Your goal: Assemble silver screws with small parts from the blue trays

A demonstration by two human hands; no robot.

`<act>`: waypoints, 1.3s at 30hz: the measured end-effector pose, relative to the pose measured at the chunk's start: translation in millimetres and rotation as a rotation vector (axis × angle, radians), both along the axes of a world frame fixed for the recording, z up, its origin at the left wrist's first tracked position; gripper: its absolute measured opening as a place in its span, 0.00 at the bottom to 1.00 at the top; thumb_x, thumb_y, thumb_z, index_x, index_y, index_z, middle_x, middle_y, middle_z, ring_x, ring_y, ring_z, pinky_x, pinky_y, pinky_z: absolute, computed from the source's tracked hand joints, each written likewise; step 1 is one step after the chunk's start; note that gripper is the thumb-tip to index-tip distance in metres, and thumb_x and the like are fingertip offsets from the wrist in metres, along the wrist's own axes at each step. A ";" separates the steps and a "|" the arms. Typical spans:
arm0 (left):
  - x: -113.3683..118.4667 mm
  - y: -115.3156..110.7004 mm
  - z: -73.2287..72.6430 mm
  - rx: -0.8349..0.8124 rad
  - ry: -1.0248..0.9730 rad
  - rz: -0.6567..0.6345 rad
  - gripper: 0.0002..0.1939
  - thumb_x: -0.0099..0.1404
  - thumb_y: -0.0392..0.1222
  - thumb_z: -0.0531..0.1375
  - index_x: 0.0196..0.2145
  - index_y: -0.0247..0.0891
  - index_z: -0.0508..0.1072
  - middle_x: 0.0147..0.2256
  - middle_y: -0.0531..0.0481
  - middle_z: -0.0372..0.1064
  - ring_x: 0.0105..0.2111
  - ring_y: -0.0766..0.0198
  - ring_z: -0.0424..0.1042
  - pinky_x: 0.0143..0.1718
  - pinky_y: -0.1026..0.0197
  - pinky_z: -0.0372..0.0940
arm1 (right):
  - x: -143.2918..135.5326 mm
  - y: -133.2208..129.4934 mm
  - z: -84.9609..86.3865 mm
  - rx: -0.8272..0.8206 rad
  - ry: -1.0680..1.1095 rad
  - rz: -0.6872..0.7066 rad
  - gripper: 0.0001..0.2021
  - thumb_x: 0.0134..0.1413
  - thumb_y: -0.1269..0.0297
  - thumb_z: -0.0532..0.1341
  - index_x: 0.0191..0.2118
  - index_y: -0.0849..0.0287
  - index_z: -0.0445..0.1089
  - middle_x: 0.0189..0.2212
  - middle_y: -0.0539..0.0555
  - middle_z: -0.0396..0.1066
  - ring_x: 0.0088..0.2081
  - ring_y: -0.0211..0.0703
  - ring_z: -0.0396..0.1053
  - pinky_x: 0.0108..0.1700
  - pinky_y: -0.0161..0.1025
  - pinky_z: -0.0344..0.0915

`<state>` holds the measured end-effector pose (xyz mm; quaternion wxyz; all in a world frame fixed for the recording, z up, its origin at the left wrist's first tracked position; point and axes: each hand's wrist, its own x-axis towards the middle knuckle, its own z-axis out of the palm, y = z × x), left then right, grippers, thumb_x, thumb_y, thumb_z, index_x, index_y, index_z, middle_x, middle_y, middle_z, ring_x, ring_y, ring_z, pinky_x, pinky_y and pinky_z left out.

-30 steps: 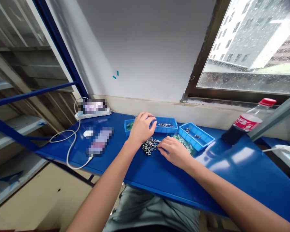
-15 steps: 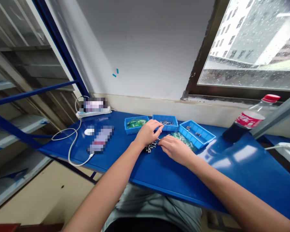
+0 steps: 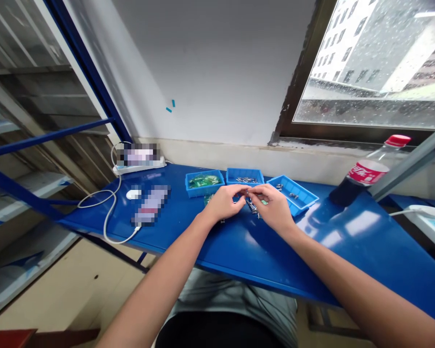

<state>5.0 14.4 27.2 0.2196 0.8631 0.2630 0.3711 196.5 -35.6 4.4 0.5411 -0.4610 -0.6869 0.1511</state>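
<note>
My left hand [image 3: 225, 204] and my right hand [image 3: 274, 209] meet fingertip to fingertip above the table. Both pinch at one spot; whatever small piece sits between them is too hidden to name. Small metal screws [image 3: 253, 208] lie loose on the table just beneath the fingers, partly covered by my right hand. Behind the hands stand a blue tray [image 3: 195, 192] holding green pieces, a middle blue tray [image 3: 259, 175] with metal screws, and a right blue tray [image 3: 306, 203] with several screws. Some green pieces [image 3: 208, 198] show beside my left hand.
The blue table [image 3: 181, 227] runs along a wall. A cola bottle [image 3: 364, 174] stands at the right by a grey metal bar [image 3: 409, 166]. On the left are a blurred phone [image 3: 151, 205] with a white cable [image 3: 108, 232], a white oval object [image 3: 133, 194] and a power strip [image 3: 145, 169].
My hands have come together and risen off the loose screws. The right hand moved right and up, the left a little right. The view has shifted slightly.
</note>
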 end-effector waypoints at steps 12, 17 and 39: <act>2.0 3.6 -5.0 -0.114 -0.037 0.034 0.23 0.66 0.34 0.62 0.59 0.39 0.74 0.42 0.48 0.82 0.41 0.59 0.82 0.48 0.56 0.75 | 3.6 2.3 -3.0 0.058 -0.194 -0.076 0.15 0.62 0.65 0.62 0.53 0.56 0.76 0.38 0.56 0.79 0.35 0.48 0.78 0.43 0.48 0.78; 2.2 1.1 -3.1 -0.121 -0.018 0.067 0.24 0.70 0.41 0.60 0.63 0.38 0.71 0.43 0.47 0.82 0.38 0.60 0.81 0.46 0.59 0.73 | 3.2 2.0 -1.6 0.055 -0.254 -0.083 0.12 0.62 0.67 0.61 0.48 0.55 0.78 0.39 0.56 0.78 0.34 0.47 0.76 0.41 0.46 0.76; -0.3 4.2 -5.3 -0.110 0.004 0.120 0.12 0.67 0.38 0.62 0.44 0.37 0.84 0.41 0.48 0.84 0.38 0.59 0.82 0.43 0.61 0.74 | 0.4 3.8 -2.2 -0.040 -0.035 -0.004 0.09 0.64 0.59 0.62 0.46 0.54 0.77 0.42 0.57 0.80 0.40 0.50 0.79 0.45 0.48 0.78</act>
